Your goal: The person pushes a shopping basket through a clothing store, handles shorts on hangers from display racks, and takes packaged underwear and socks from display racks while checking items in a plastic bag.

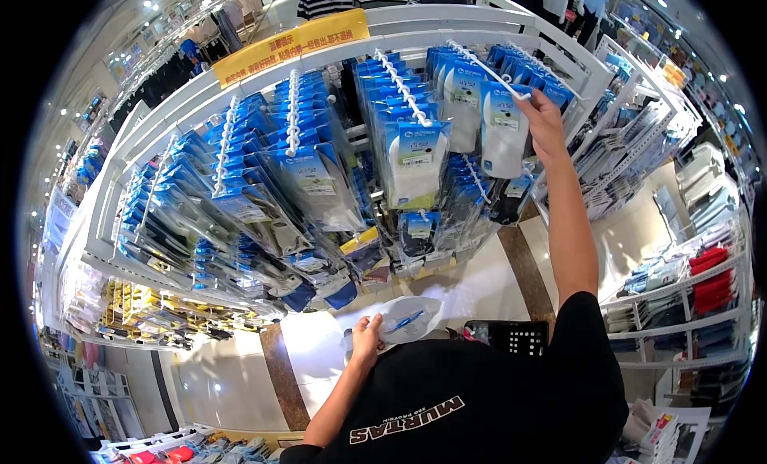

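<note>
My right hand (546,127) is raised at the right of the rack, its fingers closed on the upper corner of a packet of white socks (503,148). This packet has a blue header and hangs flat at the tip of a white display hook (487,67); whether it is still threaded on the hook I cannot tell. Low in front of my body, my left hand (367,340) pinches the edge of a translucent plastic packet (411,318) with a small blue mark on it. The packet's contents are hard to make out.
Rows of blue-topped sock packets (319,180) hang from hooks on a white rack (108,188), under a yellow sign (292,47). A dark device (508,336) with a grid of light dots sits by my body. Shelves of folded clothes (687,296) stand at right.
</note>
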The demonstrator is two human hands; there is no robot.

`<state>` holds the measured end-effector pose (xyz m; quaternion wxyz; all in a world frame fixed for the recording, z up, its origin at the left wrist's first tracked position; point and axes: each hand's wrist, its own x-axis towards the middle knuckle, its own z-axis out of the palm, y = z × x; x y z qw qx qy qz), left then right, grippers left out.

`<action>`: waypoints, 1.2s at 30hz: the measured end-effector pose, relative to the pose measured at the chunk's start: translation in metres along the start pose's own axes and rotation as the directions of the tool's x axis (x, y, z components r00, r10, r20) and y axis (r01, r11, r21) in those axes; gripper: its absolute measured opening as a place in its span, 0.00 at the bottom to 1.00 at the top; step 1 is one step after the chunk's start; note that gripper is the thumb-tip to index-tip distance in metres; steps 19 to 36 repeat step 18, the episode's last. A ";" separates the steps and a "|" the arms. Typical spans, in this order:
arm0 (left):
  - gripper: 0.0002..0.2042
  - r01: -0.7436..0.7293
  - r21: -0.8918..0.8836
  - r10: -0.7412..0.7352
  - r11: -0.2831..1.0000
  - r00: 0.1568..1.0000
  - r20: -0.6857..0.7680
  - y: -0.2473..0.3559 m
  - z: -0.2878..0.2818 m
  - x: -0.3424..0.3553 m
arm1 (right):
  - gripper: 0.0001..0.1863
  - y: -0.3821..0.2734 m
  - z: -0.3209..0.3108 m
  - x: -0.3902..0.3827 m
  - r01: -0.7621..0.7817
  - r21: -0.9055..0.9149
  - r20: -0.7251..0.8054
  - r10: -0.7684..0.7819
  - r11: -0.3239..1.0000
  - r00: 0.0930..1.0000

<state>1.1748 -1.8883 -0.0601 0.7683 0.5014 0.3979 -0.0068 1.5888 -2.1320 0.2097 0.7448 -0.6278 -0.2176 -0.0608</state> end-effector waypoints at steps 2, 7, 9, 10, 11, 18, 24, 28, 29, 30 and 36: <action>0.10 -0.005 0.006 0.005 1.000 1.000 0.000 -0.001 -0.001 0.002 | 0.13 0.000 0.014 0.011 0.067 -0.064 -0.019 -0.068 0.996 0.998; 0.10 -0.012 0.002 0.012 1.000 1.000 0.007 -0.004 0.000 0.003 | 0.15 0.007 0.034 0.034 0.005 -0.188 0.063 0.007 0.982 0.998; 0.10 -0.010 -0.005 0.010 1.000 1.000 0.008 -0.004 0.001 0.003 | 0.19 0.013 0.040 0.038 -0.030 -0.119 0.042 0.035 0.992 0.999; 0.10 -0.008 -0.002 0.008 1.000 1.000 0.005 -0.002 0.002 0.000 | 0.22 0.015 0.043 0.037 0.007 -0.170 0.017 -0.004 0.985 1.000; 0.10 -0.006 0.001 0.006 1.000 1.000 0.002 0.000 0.003 -0.002 | 0.22 0.018 0.046 0.033 0.008 -0.168 0.022 -0.005 0.986 1.000; 0.11 0.034 -0.012 -0.035 0.999 0.999 -0.025 -0.003 0.005 -0.004 | 0.19 0.079 0.029 -0.031 0.324 -0.308 -0.248 -0.404 0.895 0.881; 0.11 0.034 -0.012 -0.035 0.999 0.999 -0.025 -0.003 0.005 -0.004 | 0.19 0.079 0.029 -0.031 0.324 -0.308 -0.248 -0.404 0.895 0.881; 0.11 0.034 -0.012 -0.035 0.999 0.999 -0.025 -0.003 0.005 -0.004 | 0.19 0.079 0.029 -0.031 0.324 -0.308 -0.248 -0.404 0.895 0.881; 0.11 0.034 -0.012 -0.035 0.999 0.999 -0.025 -0.003 0.005 -0.004 | 0.19 0.079 0.029 -0.031 0.324 -0.308 -0.248 -0.404 0.895 0.881; 0.11 0.034 -0.012 -0.035 0.999 0.999 -0.025 -0.003 0.005 -0.004 | 0.19 0.079 0.029 -0.031 0.324 -0.308 -0.248 -0.404 0.895 0.881; 0.11 0.034 -0.012 -0.035 0.999 0.999 -0.025 -0.003 0.005 -0.004 | 0.19 0.079 0.029 -0.031 0.324 -0.308 -0.248 -0.404 0.895 0.881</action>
